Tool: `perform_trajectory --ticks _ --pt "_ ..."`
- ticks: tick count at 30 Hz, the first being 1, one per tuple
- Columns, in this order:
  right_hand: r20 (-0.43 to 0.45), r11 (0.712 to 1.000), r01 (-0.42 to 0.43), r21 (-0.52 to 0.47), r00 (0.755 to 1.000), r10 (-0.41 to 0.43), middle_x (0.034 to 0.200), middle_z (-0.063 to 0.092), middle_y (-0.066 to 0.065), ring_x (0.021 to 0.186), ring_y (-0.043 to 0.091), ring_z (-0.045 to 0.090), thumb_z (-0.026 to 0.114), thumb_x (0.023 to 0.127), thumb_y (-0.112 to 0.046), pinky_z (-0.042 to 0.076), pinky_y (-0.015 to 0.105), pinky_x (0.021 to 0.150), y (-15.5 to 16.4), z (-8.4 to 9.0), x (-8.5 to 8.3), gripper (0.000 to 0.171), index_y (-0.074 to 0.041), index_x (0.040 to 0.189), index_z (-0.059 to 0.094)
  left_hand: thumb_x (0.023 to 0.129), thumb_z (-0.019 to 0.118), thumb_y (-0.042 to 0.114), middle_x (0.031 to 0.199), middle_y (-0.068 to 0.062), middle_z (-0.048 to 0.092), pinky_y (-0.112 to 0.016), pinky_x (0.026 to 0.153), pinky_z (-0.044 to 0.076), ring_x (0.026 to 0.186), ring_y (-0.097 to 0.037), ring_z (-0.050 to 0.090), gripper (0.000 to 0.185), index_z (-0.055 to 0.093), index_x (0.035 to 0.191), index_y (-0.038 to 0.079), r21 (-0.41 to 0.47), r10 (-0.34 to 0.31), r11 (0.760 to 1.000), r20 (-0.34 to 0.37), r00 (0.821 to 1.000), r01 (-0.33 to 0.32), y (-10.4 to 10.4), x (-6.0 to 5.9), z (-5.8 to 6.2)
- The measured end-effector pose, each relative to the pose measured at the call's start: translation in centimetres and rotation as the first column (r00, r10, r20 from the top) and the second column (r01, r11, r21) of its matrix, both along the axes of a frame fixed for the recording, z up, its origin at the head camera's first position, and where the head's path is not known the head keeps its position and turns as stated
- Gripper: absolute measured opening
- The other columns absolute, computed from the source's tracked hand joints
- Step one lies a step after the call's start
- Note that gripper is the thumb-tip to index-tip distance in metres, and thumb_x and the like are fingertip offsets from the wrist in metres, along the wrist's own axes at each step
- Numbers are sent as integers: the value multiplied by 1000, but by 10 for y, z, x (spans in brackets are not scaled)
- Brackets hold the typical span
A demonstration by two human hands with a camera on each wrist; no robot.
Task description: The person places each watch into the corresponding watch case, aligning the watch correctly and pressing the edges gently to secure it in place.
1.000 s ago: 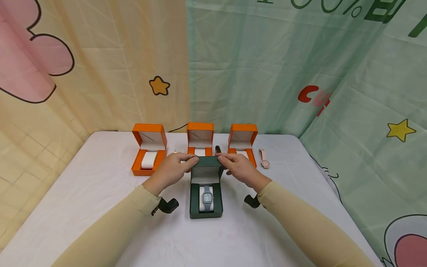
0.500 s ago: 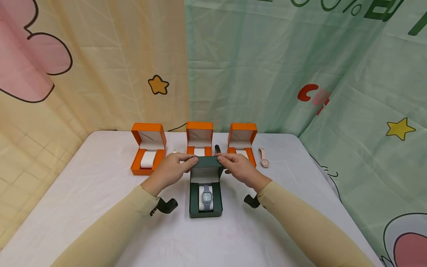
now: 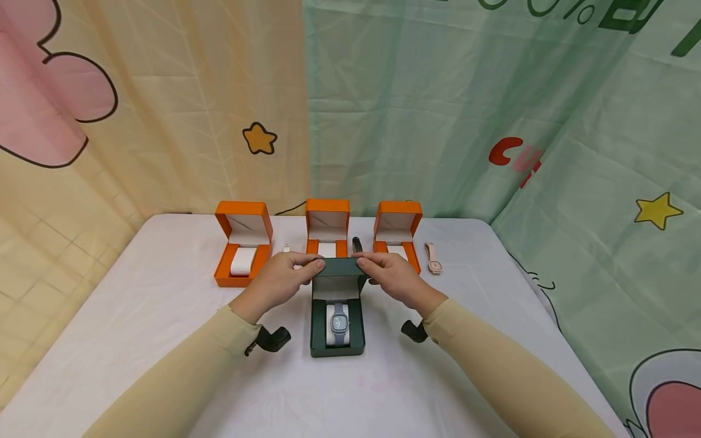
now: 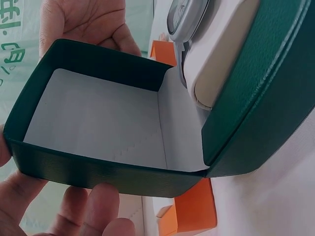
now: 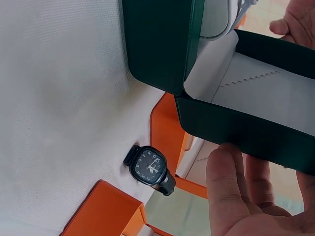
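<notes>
we had our left hand [image 3: 276, 281] and our right hand [image 3: 395, 277] on the raised lid [image 3: 341, 266] of the dark green leatherette watch box [image 3: 338, 319], one at each top corner. each hand's fingers were curled over the lid's edge with the thumb behind, so both pinched it lightly; neither held anything else. the box sat on the white cloth-covered table [image 3: 137, 316], near its middle, just in front of a row of three open orange boxes [image 3: 243, 243].

inside, a grey-blue wristwatch with a squarish face [image 3: 339, 322] was wrapped around a white cushion [image 3: 330, 331]. its strap ran along the box's long axis, away from us toward the hinge, and its dial faced upward. the lid stood nearly upright, its pale lining [image 4: 98, 123] facing us.

in our judgement, the main risk was the base. nothing held it down, so a push on the lid could slide or tip the whole box back into the middle orange box [image 3: 327, 228] right behind it. uneven pressure from the two hands might twist the hinge. if the lid came down, the cushion looked proud of the base in the left wrist view, and the watch might be pressed.

a black wristwatch [image 5: 150, 168] lay between two of the orange boxes, and a pink wristwatch [image 3: 434, 260] lay to the right of the row.
</notes>
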State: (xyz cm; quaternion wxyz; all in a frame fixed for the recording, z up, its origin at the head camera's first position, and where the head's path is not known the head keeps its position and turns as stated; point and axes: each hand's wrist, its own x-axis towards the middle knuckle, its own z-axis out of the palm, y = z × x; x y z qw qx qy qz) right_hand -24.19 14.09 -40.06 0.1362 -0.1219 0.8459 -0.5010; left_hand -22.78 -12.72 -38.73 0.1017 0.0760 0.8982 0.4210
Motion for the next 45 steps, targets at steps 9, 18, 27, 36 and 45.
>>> perform_trajectory --ticks 9,18,27,36,45 --pt "-18 999 -5 34 1000 6 134 71 12 114 29 71 58 109 -38 56 49 106 2 0 3 42 -18 144 66 101 64 55 106 -9 76 -39 81 54 103 -29 67 55 69 141 17 2 -6 1000 7 1000 6 -1 3 -2" --pt "-13 999 -28 23 1000 29 138 70 12 121 34 71 59 109 -36 57 49 106 3 0 7 42 -19 146 64 102 64 51 111 -7 79 -49 89 58 105 -26 71 51 70 139 17 13 -7 1000 5 1000 7 0 10 -2" --pt "-26 998 -63 16 998 63 135 72 12 120 30 71 60 108 -32 57 47 106 4 0 14 42 -17 148 63 101 65 52 119 -8 76 -48 89 58 105 -26 69 50 71 138 18 9 -11 1000 -11 1000 11 -1 14 -4" --pt "-36 998 -55 37 998 57 130 74 13 120 29 72 63 107 -33 55 49 108 5 -1 20 43 -18 147 64 100 68 51 137 -12 68 -47 90 58 113 -30 64 48 74 135 19 23 -22 999 -26 999 23 -3 19 -6" --pt "-66 996 -34 84 997 40 125 76 5 116 21 69 65 105 -34 56 49 106 6 -4 27 41 -22 144 66 100 70 47 140 -9 67 -50 94 59 116 -30 66 40 76 132 24 28 -31 999 -58 998 33 -2 26 -7"
